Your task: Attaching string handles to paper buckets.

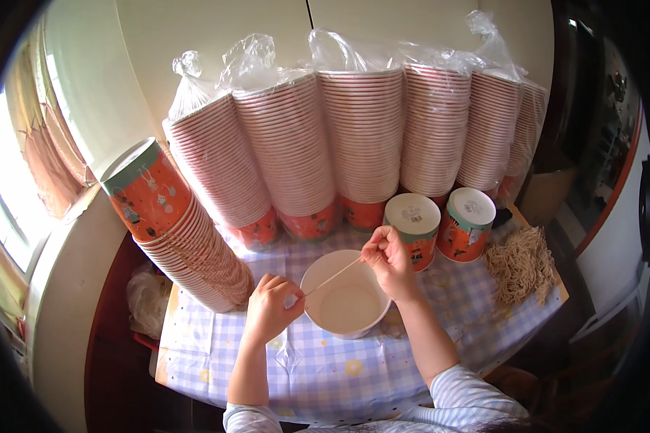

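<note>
A thin beige string (pixel 332 276) is stretched between my two hands, slanting up to the right. My left hand (pixel 271 307) pinches its lower end beside the rim of a white paper bucket (pixel 348 307). At the other end my right hand (pixel 388 263) grips the string between thumb and fingers, above the bucket's right rim. The bucket stands upright with its mouth facing up, and its white inside shows. Just beyond my right hand, two orange and green paper buckets (pixel 414 216) (pixel 471 225) stand upside down.
Tall stacks of paper buckets in clear plastic bags (pixel 361 130) line the back of the table. Another stack (pixel 188 231) leans at the left. A heap of beige strings (pixel 521 265) lies at the right edge. A checked tablecloth (pixel 318 379) covers the table.
</note>
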The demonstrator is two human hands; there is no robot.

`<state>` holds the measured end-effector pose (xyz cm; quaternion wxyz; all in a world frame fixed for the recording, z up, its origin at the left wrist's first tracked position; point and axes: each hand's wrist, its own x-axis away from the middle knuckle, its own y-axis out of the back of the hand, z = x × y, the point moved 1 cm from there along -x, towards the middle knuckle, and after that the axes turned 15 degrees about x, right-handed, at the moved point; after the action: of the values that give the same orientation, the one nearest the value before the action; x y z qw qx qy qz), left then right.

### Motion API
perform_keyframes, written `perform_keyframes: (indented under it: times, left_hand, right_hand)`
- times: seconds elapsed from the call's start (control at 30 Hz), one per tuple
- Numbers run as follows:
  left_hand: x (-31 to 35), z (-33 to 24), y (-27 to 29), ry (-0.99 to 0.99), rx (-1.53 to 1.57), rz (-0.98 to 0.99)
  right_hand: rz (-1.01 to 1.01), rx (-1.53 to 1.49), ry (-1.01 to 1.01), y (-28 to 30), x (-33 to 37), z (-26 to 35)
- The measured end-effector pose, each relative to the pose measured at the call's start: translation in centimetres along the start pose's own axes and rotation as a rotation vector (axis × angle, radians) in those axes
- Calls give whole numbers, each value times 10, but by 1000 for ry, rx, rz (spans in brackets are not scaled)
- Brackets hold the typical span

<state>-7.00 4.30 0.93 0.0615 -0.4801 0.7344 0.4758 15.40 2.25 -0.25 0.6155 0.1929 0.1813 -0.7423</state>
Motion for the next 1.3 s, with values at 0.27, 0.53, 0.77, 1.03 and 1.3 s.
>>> perform_keyframes:
  times: [0.27, 0.53, 0.77, 1.03, 1.3]
  left_hand:
    - [66, 21, -22, 369, 646, -299]
    - [104, -5, -71, 362, 953, -647]
    - [129, -17, -99, 190, 1070, -807]
    - [136, -12, -95, 548, 1107, -712]
    - [134, -16, -88, 680, 1404, -574]
  right_hand:
    - [373, 472, 94, -8, 12, 36]
    - [763, 1195, 487, -54, 70, 52]
    - [761, 1505, 575, -62, 89, 55]
    - [848, 1466, 601, -65, 101, 59]
    - [901, 1526, 570, -82, 111, 42]
